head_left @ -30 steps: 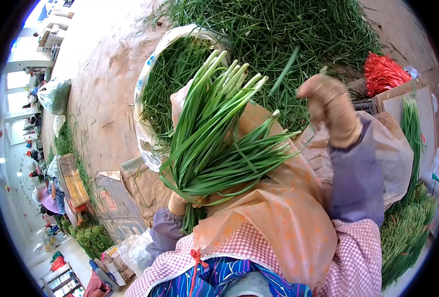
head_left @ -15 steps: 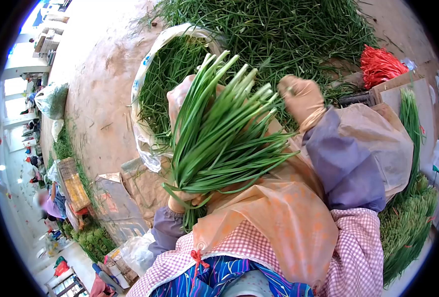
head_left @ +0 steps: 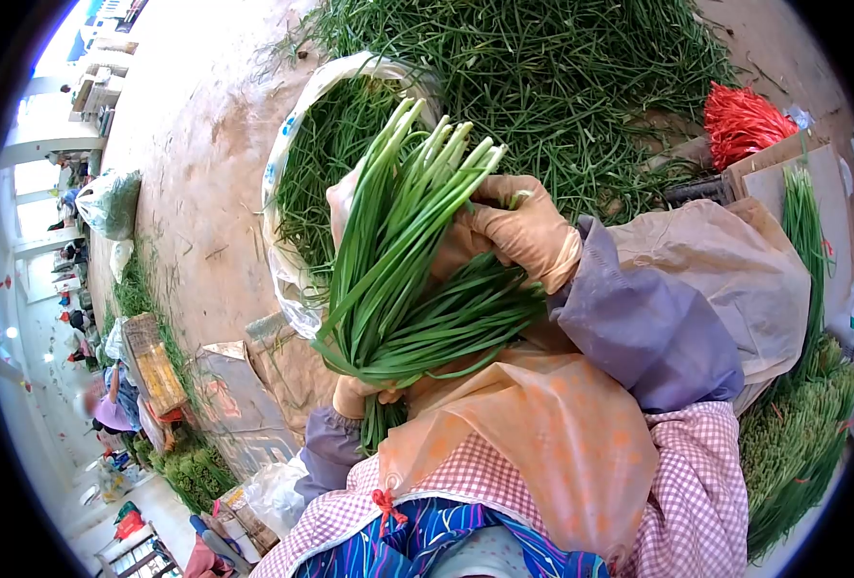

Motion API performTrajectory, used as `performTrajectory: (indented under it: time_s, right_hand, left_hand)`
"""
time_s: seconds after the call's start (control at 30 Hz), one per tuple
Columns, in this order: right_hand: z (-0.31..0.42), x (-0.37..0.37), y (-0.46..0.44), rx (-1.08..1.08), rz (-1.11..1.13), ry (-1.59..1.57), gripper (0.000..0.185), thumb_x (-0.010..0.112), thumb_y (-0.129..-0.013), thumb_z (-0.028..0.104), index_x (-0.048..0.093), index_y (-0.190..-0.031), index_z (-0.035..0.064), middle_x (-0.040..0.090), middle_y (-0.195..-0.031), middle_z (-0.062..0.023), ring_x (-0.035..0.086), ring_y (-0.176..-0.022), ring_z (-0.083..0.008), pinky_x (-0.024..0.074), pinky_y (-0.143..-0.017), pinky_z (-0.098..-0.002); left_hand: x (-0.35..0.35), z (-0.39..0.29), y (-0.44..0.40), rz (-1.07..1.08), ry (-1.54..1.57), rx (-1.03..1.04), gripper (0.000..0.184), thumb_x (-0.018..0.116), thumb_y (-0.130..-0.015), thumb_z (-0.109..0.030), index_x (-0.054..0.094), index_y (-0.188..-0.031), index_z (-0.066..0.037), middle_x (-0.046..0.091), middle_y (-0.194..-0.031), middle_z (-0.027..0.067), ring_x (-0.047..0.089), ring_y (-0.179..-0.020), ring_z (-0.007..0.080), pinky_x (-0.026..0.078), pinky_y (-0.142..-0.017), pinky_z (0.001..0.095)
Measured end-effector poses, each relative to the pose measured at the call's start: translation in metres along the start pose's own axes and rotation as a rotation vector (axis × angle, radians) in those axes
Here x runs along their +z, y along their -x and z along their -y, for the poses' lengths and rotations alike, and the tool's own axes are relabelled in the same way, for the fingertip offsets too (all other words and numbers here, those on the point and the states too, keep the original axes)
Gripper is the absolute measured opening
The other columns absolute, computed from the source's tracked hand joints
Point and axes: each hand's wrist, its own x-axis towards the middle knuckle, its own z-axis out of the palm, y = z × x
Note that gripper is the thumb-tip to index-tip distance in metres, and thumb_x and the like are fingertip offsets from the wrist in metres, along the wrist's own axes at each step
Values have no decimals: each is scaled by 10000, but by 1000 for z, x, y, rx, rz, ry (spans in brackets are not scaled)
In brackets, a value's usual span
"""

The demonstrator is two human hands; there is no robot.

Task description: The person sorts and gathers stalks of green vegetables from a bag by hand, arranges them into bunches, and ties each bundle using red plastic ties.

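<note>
A large bunch of long green stalks (head_left: 388, 260) with pale ends fans upward over my lap. My left hand (head_left: 357, 393), in a tan glove, is wrapped round its lower part. My right hand (head_left: 528, 231), also gloved, is closed at the right side of the bunch, its fingers pinched on stalks near the pale ends. Some stalks lean off to the right beneath my right hand. Behind the bunch is a white-rimmed plastic bag (head_left: 282, 246) full of loose green leaves.
A big heap of green stalks (head_left: 562, 87) lies at the top. Red ties (head_left: 740, 125) sit at upper right, above stacked bunches (head_left: 798, 443). A yellow crate (head_left: 154, 361), a filled bag (head_left: 109, 204) and a person in the distance (head_left: 114, 409) are at left.
My right hand has moved left and down from beside the bunch onto its right side, and its fingers have closed on stalks. My left hand keeps its hold.
</note>
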Motion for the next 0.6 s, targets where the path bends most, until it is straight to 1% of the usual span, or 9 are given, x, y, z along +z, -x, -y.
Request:
performTrajectory:
  time_s: [0.07, 0.1, 0.23, 0.3, 0.33, 0.4, 0.43, 0.47, 0.6]
  right_hand:
    - [-15, -4, -2, -149, -18, -93, 238, 639, -867, 41, 680, -1095, -14, 690, -866, -54, 617, -723, -107, 497, -664, -227]
    - [-17, -7, -2, -307, -75, 201, 238, 626, -878, 86, 687, -1101, 28, 712, -891, -89, 648, -747, -128, 506, -692, -244]
    - [-27, -35, -19, -491, -218, 638, 237, 638, -861, 154, 692, -1086, 104, 717, -864, -114, 673, -739, -153, 514, -698, -290]
    - [-27, -65, -30, -623, -408, 820, 169, 627, -871, 175, 685, -980, 59, 700, -836, -117, 671, -731, -220, 531, -707, -324]
    - [-19, -83, -34, -584, -536, 976, 167, 624, -873, 163, 680, -976, 44, 702, -857, -121, 670, -764, -215, 533, -710, -321]
    - [0, -117, -35, -548, -700, 742, 121, 607, -879, 112, 663, -942, 25, 673, -793, -106, 590, -660, -129, 509, -652, -273]
    - [5, -146, -38, -481, -753, 962, 87, 607, -893, 99, 658, -926, 37, 662, -777, -66, 545, -647, -98, 483, -626, -250]
    - [16, -141, -25, -437, -745, 954, 83, 622, -896, 107, 652, -934, 40, 658, -788, -48, 547, -666, -94, 474, -630, -245]
    - [28, -67, 14, -729, -245, 596, 179, 640, -907, 195, 638, -989, 36, 669, -837, -110, 607, -684, -149, 512, -673, -279]
  left_hand:
    - [2, -1, -1, -35, -20, -4, 265, 738, -807, -117, 599, -1004, -7, 557, -632, 67, 482, -425, 150, 360, -387, 283]
    - [4, -1, -2, -60, -34, -3, 270, 739, -805, -114, 597, -1008, -6, 557, -632, 67, 482, -426, 150, 359, -387, 282]
    - [13, 1, -1, -221, -111, 14, 289, 742, -797, -101, 591, -1023, -5, 558, -634, 68, 483, -427, 150, 354, -385, 278]
    - [30, 0, 2, -351, -172, 52, 359, 747, -764, -61, 572, -1073, -3, 565, -644, 69, 481, -431, 148, 346, -385, 268]
    - [38, -2, 3, -417, -203, 71, 398, 749, -748, -42, 563, -1097, -2, 569, -650, 70, 480, -433, 147, 342, -385, 263]
    - [44, -7, 4, -440, -225, 72, 458, 747, -701, -23, 562, -1118, 4, 584, -669, 76, 473, -446, 142, 341, -395, 259]
    - [45, -5, 6, -468, -186, 67, 446, 744, -701, -25, 566, -1109, 5, 582, -664, 76, 473, -448, 142, 342, -397, 259]
    - [45, -3, 6, -495, -146, 61, 434, 740, -701, -27, 571, -1099, 7, 581, -659, 75, 473, -451, 141, 343, -399, 259]
    - [41, -7, 4, -478, -273, -24, 353, 705, -721, -31, 587, -1052, 8, 558, -605, 65, 476, -443, 139, 346, -397, 261]
